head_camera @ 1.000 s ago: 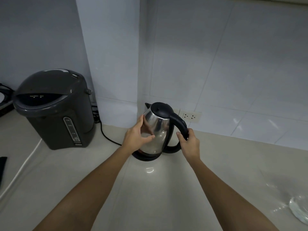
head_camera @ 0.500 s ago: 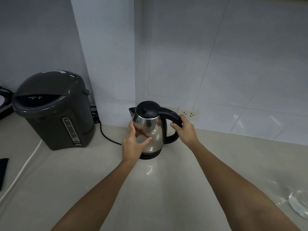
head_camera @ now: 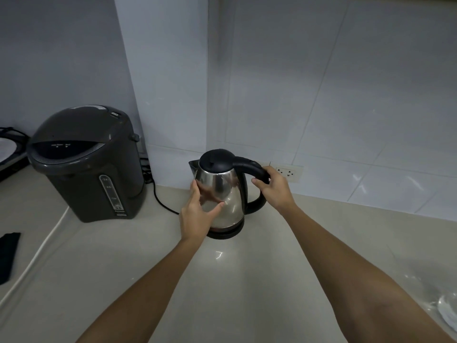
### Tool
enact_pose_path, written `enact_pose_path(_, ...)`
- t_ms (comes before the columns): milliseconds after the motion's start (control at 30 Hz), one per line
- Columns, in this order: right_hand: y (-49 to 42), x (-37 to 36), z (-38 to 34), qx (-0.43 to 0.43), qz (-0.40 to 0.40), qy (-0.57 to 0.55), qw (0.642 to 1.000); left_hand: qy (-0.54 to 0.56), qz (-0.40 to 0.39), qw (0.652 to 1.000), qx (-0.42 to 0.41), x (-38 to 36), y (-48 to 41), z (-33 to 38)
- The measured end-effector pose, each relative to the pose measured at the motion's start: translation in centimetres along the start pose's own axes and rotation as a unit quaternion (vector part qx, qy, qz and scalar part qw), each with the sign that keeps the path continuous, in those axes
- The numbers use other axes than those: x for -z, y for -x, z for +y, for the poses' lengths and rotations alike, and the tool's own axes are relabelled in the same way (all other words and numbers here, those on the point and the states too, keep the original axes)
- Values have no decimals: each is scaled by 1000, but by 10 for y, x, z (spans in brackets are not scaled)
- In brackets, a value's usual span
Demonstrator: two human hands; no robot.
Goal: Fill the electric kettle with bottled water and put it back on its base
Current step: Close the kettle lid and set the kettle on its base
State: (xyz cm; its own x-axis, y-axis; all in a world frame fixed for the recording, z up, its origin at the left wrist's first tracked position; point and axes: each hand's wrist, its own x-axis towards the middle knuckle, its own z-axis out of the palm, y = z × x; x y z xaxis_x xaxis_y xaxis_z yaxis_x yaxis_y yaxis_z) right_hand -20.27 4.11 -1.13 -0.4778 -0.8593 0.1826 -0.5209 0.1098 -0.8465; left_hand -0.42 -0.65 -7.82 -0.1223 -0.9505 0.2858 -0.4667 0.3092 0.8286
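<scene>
A steel electric kettle [head_camera: 226, 191] with a black lid and black handle stands upright on its round black base [head_camera: 226, 234], close to the tiled wall. My right hand [head_camera: 273, 188] is wrapped around the top of the handle. My left hand [head_camera: 197, 214] lies flat against the kettle's shiny left side, thumb spread across the front. The lid is closed. No water bottle is in sight.
A dark grey hot-water dispenser [head_camera: 86, 164] stands at the left, its black cord [head_camera: 160, 201] running behind the kettle. A wall socket [head_camera: 286, 172] sits just right of the handle. A clear glass object [head_camera: 447, 311] lies at the right edge, a white cable [head_camera: 37, 256] at left.
The kettle went from tilted to upright and shifted a little left, settling on its base. Both hands stayed on it.
</scene>
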Motion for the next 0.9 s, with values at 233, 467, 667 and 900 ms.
enact_pose_path(233, 10, -4, 12, -22, 24, -26, 999, 26, -51, 998, -4, -2, -8, -6)
enact_pose_path(467, 20, -5, 26, -59, 41, -59, 996, -1, -81, 996, -26, -7, -9, -5)
enact_pose_path(667, 16, 0, 21, -50, 26, 9, 998, -22, -73, 997, -26, -10, -8, -4)
enact_pose_path(900, 17, -8, 21, -66, 55, 61, 994, -32, -80, 996, -21, -13, -7, -7)
